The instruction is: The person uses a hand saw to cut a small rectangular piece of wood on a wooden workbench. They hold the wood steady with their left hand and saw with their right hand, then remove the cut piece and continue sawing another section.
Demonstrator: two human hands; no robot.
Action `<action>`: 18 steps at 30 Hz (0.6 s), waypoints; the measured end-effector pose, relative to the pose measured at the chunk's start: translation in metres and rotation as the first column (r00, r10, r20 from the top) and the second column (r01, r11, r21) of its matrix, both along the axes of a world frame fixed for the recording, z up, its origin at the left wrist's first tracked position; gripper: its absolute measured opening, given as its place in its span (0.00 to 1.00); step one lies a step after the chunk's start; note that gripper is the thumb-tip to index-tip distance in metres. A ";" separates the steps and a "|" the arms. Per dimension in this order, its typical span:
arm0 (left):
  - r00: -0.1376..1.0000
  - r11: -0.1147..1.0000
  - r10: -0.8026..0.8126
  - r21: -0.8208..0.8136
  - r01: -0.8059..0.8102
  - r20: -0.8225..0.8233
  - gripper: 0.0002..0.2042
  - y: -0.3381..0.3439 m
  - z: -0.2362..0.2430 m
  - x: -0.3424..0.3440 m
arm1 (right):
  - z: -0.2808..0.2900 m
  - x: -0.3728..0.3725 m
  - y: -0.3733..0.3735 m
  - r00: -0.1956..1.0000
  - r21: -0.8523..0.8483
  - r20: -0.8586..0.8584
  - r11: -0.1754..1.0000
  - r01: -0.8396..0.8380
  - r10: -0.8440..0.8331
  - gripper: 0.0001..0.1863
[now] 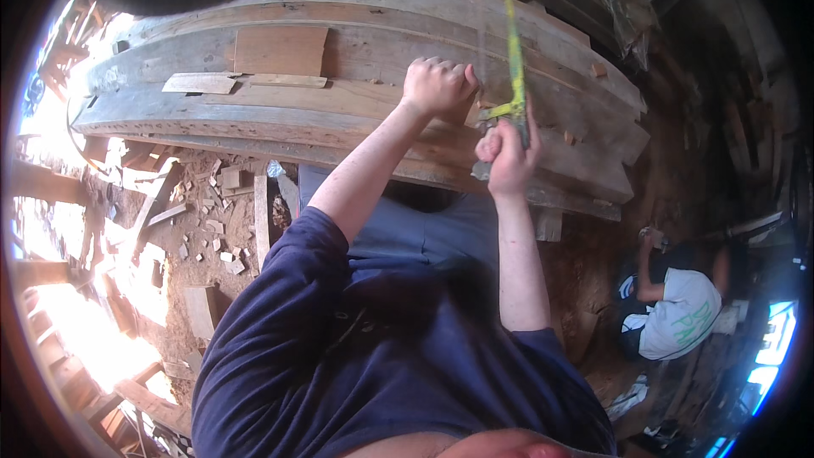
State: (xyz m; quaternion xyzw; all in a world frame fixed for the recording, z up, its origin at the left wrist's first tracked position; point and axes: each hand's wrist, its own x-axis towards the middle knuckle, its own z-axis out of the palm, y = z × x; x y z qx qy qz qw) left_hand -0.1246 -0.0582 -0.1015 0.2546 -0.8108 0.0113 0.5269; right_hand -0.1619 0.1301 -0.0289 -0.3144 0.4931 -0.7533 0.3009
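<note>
Right hand (506,153) fingers closed around the grip of a yellow-framed hacksaw (513,59), frame running up toward 12 o'clock from the fist. Left hand (437,85) at 10 o'clock of the right, fist closed, pressed knuckles-down on the stacked curved timber planks (356,110); can't tell if it grips anything. Saw blade meets the planks just beside the left hand, near a small wood block (475,110) between the hands. Thin plywood offcuts (280,51) lie on the planks at 9 o'clock. Wood scraps (216,229) on the dirt floor at 8 o'clock. Another person in a white shirt (678,314) crouches at 4 o'clock.
</note>
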 end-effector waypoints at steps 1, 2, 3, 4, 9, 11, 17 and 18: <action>1.000 1.000 -0.015 0.011 0.015 0.009 0.19 0.000 -0.001 0.000 | 0.008 -0.004 -0.001 0.999 -0.026 -0.017 0.999 0.028 -0.028 0.34; 1.000 1.000 0.002 -0.002 -0.002 -0.002 0.19 0.000 -0.001 0.000 | 0.015 -0.007 -0.001 0.997 -0.019 -0.020 0.997 0.074 -0.074 0.33; 1.000 1.000 0.005 -0.010 -0.005 0.002 0.19 -0.001 -0.002 0.000 | 0.020 -0.009 -0.002 0.995 -0.092 -0.016 0.991 0.098 -0.100 0.27; 1.000 1.000 0.005 -0.019 -0.005 0.004 0.19 -0.001 -0.003 0.000 | 0.024 -0.009 -0.003 0.993 -0.117 0.006 0.986 0.115 -0.116 0.24; 1.000 1.000 -0.001 -0.007 0.001 -0.025 0.19 -0.006 -0.006 -0.004 | 0.011 0.005 -0.008 0.987 -0.080 0.128 0.991 0.107 -0.097 0.14; 0.999 1.000 -0.012 -0.017 0.011 -0.038 0.18 -0.008 -0.006 -0.004 | 0.001 0.010 -0.009 0.977 0.099 0.200 0.994 0.056 -0.075 0.11; 1.000 1.000 -0.002 -0.011 0.002 -0.021 0.18 -0.011 -0.007 0.000 | -0.003 0.005 -0.011 0.985 0.014 0.171 1.000 0.001 -0.003 0.25; 1.000 1.000 0.002 -0.008 -0.002 -0.020 0.18 -0.011 -0.006 0.001 | -0.001 0.004 -0.012 0.991 -0.013 0.129 1.000 -0.020 0.022 0.28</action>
